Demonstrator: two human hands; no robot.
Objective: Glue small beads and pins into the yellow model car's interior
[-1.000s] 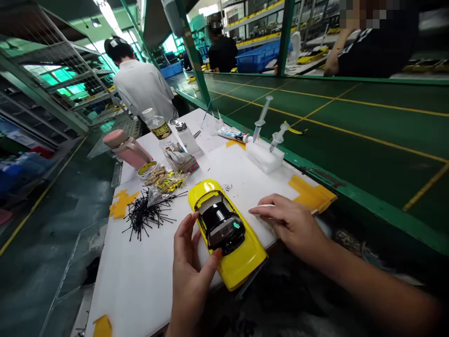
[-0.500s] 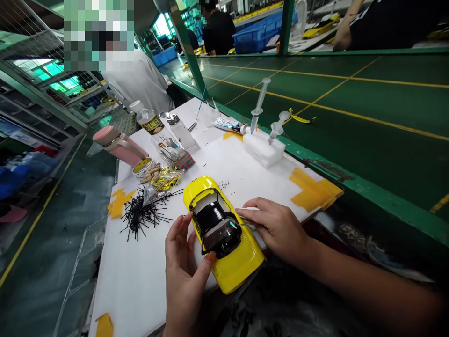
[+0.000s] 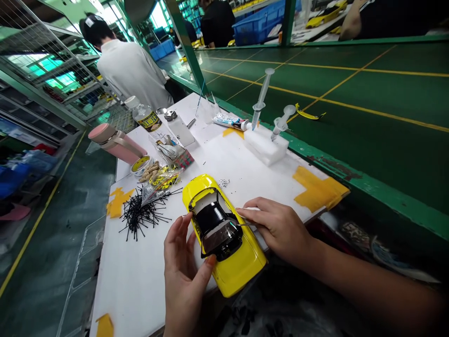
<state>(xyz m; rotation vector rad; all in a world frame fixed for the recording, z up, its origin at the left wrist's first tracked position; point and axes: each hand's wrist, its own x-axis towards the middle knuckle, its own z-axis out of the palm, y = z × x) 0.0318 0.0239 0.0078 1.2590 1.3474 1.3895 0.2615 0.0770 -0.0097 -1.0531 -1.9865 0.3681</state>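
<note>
A glossy yellow model car body lies on the white board, its nose toward me, with a black glossy roof and window section set in its opening. My left hand grips the car's near side, with the thumb at the black section's lower edge. My right hand comes in from the right, pinching a thin metal tool, perhaps tweezers. The tool's tip reaches the black section. Its exact contact point is hidden by glare.
The white board carries a pile of black wire pieces, plastic bags, a bottle, a tube, and syringes in white foam. A pink flask stands at the far left. Yellow tape marks the board. A green bench lies right; co-workers stand beyond.
My right hand has moved from beside the car to its black section, with the metal tool at the car. The view has tilted slightly, and the car stays in nearly the same place.
</note>
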